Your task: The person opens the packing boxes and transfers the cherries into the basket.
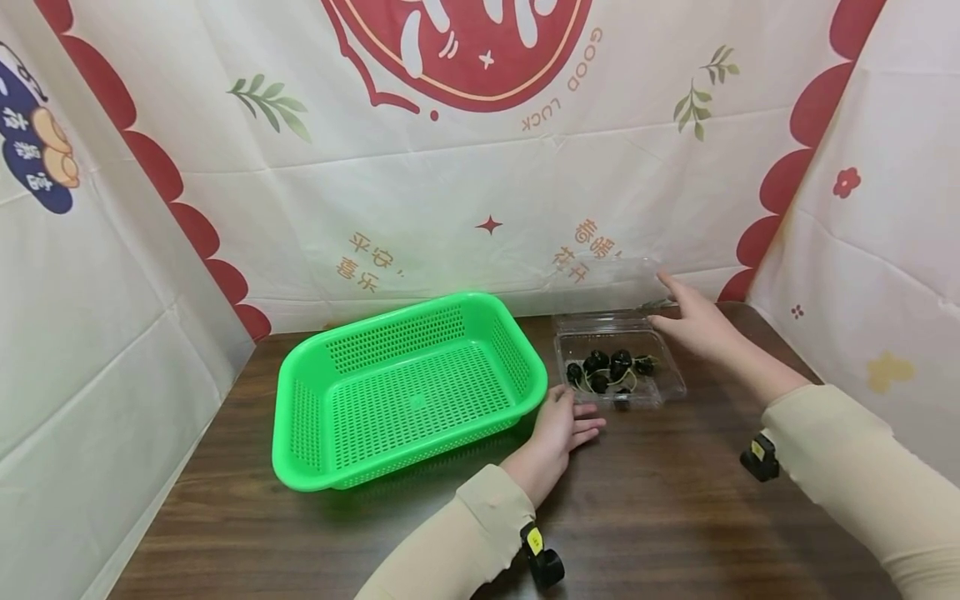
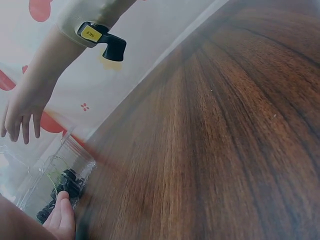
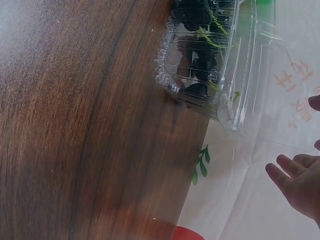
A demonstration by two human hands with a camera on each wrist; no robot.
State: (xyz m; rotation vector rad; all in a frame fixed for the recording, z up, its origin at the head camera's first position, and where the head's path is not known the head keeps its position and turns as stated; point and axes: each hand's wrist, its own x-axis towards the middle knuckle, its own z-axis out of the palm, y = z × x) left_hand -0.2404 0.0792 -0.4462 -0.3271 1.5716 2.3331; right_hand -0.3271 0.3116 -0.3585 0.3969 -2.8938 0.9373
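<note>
A clear plastic clamshell box (image 1: 667, 387) stands on the table with its transparent lid (image 1: 622, 283) raised at the back. Several dark fruits with thin yellow-green stems, looking like black grapes (image 1: 620, 364), lie inside. My left hand (image 1: 555, 433) is at the box's front left, fingers extended, between it and the green basket; whether it touches either I cannot tell. In the left wrist view its fingers (image 2: 62, 217) overlap the box. By the lid's right edge is my right hand (image 1: 697, 321), thumb and fingers spread. The right wrist view shows its fingers (image 3: 282, 175) apart from the box body.
A green perforated plastic basket (image 1: 532, 379) stands left of the box on the brown wooden table (image 1: 637, 517). Printed white cloth (image 1: 420, 183) hangs behind the table and along both sides. Small black cameras are strapped to both sleeves.
</note>
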